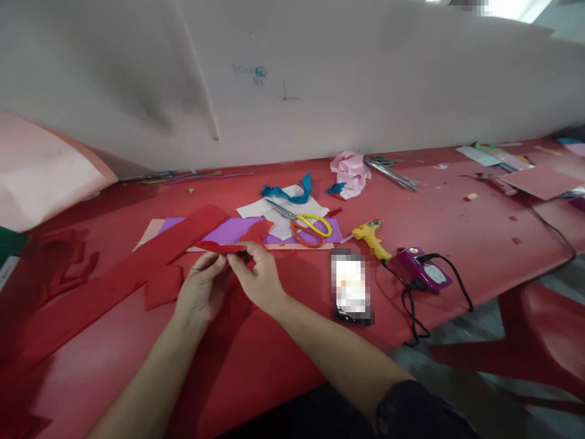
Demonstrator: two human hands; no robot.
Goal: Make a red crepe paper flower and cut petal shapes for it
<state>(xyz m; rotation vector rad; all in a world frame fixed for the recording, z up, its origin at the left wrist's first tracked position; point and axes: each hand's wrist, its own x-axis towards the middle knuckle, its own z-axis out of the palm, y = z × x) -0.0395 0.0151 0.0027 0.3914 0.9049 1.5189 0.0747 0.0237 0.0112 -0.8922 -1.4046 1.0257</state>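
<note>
Left hand, right hand: grip clamped on red cloth. Shaping, I judged; next move called for steady pinching.

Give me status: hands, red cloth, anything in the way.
Left hand, right hand: both holding red cloth. Scissors close beyond right hand. Glue gun, phone farther right.
</note>
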